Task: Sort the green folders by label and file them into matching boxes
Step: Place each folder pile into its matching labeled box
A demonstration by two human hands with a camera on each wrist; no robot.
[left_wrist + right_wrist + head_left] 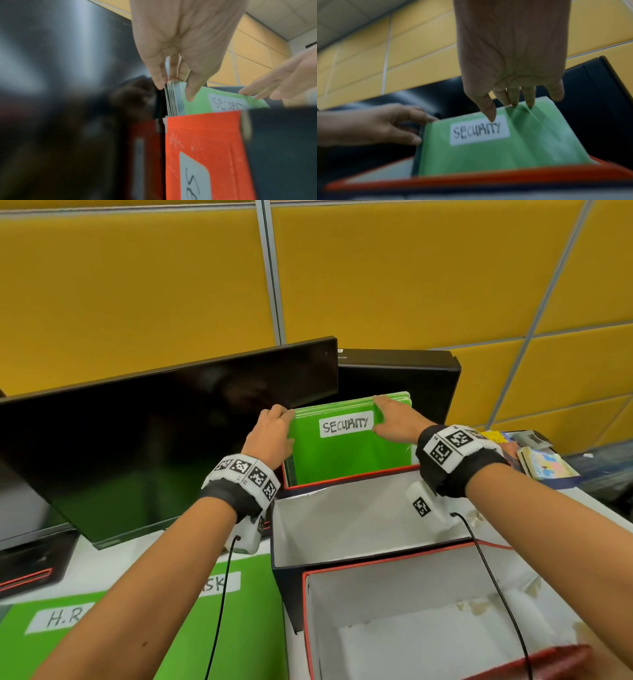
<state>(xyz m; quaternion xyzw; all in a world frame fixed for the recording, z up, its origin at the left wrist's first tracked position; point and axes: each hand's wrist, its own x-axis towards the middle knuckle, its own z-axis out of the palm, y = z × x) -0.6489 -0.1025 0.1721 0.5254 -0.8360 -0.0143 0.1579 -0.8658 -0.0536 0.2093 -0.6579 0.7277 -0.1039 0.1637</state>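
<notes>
A stack of green folders [346, 453], the front one labelled SECURITY, stands upright in the far red-rimmed box [342, 481]. My left hand [274, 426] pinches the stack's top left corner, thumb in front and fingers behind, as the left wrist view shows [173, 86]. My right hand [387, 412] grips the top edge near the right corner. In the right wrist view its thumb [489, 113] lies on the front by the label and its fingers reach over the top. Two more green folders lie flat on the desk at lower left, one marked H.R [61, 618], one ending in SK [253, 628].
Two open boxes with white insides stand nearer to me, a middle one [342, 525] and a near one [394, 594]. A dark monitor [171, 422] leans close on the left of the far box. Books [544, 463] lie at the right. Yellow partition panels stand behind.
</notes>
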